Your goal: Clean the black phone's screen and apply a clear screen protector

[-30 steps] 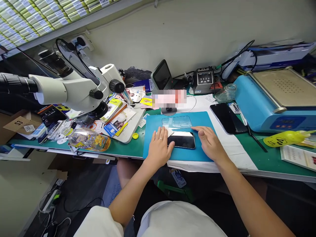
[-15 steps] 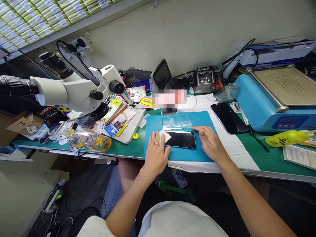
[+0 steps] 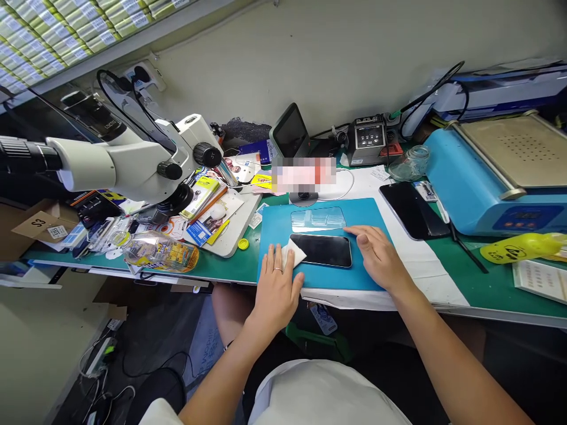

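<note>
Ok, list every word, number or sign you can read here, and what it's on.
"S3": cardboard box at far left.
Black symbol, unreadable: yellow bottle.
Too small or blurred: shelf box labels, microscope camera lettering, printed packets.

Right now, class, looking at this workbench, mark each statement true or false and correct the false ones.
1. The phone lies flat on the blue mat. True.
2. The left hand grips a screwdriver. False: it presses a white cloth at the phone's left end.
3. The right hand rests at the phone's right end. True.
4. The microscope stands right of the blue mat. False: it stands left of it.
</note>
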The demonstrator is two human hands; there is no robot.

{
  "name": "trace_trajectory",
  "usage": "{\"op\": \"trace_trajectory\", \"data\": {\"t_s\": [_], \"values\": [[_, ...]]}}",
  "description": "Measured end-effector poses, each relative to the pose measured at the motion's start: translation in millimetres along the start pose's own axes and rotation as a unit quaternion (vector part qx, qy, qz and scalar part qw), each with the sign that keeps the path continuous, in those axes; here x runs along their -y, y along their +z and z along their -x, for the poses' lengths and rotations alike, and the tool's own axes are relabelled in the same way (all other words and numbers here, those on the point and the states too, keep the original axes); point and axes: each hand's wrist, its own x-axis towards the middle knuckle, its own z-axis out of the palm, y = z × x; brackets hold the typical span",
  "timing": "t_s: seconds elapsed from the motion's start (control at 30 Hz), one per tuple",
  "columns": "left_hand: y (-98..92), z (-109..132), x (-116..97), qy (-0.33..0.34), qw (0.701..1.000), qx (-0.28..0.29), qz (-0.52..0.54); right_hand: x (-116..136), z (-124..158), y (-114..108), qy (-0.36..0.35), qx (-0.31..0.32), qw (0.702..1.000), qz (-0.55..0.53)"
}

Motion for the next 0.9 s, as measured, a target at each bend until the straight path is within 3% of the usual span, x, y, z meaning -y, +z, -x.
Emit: {"op": "trace_trajectory", "data": {"t_s": [0.23,0.3,0.53,0.7,0.9], "values": [[-4.1,-48.4,-5.4,-0.001,1.0,0.001,-0.016,2.1,1.3,-1.0,-0.001,-0.001,1.0,0.006],[-6.3,-46.2,-7.0,0.008,1.0,0.0,-0.018,2.1,1.7,-1.3,0.0,-0.003,1.0,0.009],[-9.8,-3.1,-0.3,0.015,1.0,-0.013,-0.021,1.1,0.8,-0.3,-0.002,0.001,1.0,0.007],[-8.6,-27.4,-7.1,0.016,0.999,-0.028,-0.019,0.6,0.4,0.5,-0.003,0.0,1.0,0.006],[-16.1,-55.5,-37.7,0.03,0.998,-0.056,-0.02,-2.3,1.5,0.3,-0.006,-0.006,1.0,0.012]]}}
